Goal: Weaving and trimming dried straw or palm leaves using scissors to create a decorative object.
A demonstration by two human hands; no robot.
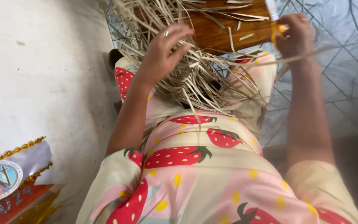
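Both arms reach forward and away from the body over the lap, the bare forearms running roughly parallel. The left hand (164,52) hangs with its back to the camera, wrist bent a little, fingers spread and loosely curled downward, pressing into the straw strips (195,79); a ring shows on one finger. The right hand (297,35) is well to the right of those strips and slightly farther out, closed in a fist-like grip (thumb side turned toward the left hand) round a small yellow and white tool (275,23). The right forearm is straight and nearly upright in the view, the elbow tucked close to the torso.
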